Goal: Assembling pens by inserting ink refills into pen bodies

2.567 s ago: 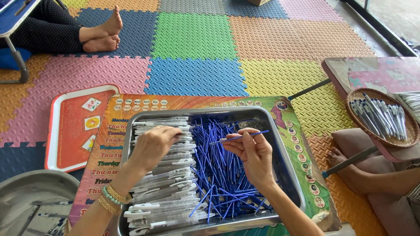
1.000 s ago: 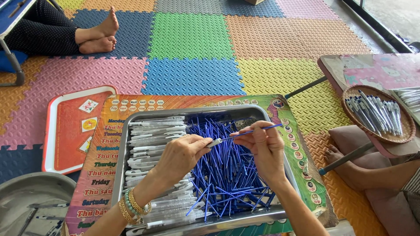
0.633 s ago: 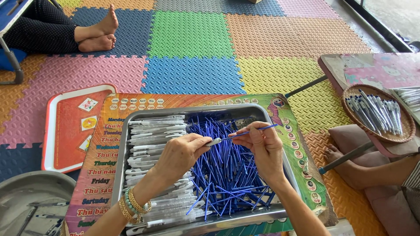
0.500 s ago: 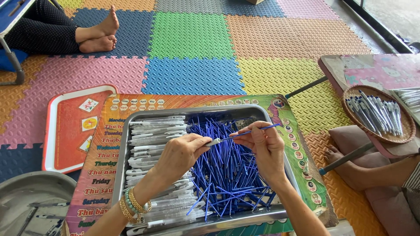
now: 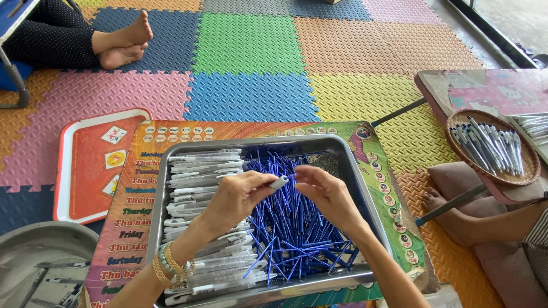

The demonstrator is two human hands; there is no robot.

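A metal tray rests on a small colourful table. White pen barrels lie stacked in its left half, and several blue ink refills are heaped in its right half. My left hand holds a white pen barrel by its end, over the middle of the tray. My right hand meets that barrel's tip, fingers pinched there. The blue refill it held earlier is hidden, so I cannot see it between the fingers.
A red tray lies on the foam floor mats at left, a grey metal basin at lower left. At right a wicker basket of pens sits on a low pink table. Another person's feet rest at top left, another foot at right.
My left hand picked a white barrel from the stack and brought it to the middle. The right hand's blue refill, earlier sticking out to the right, is no longer visible.
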